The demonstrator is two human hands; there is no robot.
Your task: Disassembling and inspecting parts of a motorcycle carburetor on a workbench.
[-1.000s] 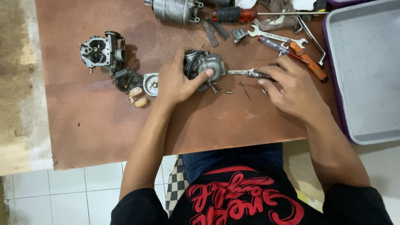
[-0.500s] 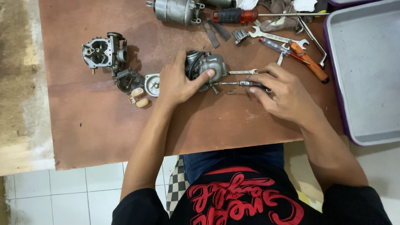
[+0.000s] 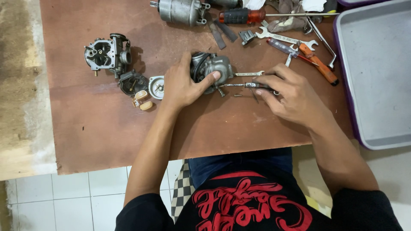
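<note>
My left hand [image 3: 183, 85] grips a small grey carburetor [image 3: 209, 68] that rests on the brown board [image 3: 107, 124]; the thumb lies across its front. My right hand [image 3: 291, 96] pinches a thin metal screwdriver [image 3: 242, 85], whose tip points left at the carburetor's lower side. A small open-end wrench [image 3: 249, 73] lies just above the screwdriver shaft. A tiny screw [image 3: 237, 95] sits on the board below the shaft.
A second carburetor body [image 3: 105, 53] with a float bowl, round cap [image 3: 156, 87] and tan floats [image 3: 142, 102] lies to the left. At the back are a starter motor [image 3: 182, 10], a red-handled screwdriver [image 3: 244, 16], wrenches and orange-handled pliers [image 3: 317, 62]. A grey tray [image 3: 376, 77] stands right.
My right hand has picked up the thin screwdriver from the board and brought its tip to the carburetor. My left hand keeps holding the carburetor in place.
</note>
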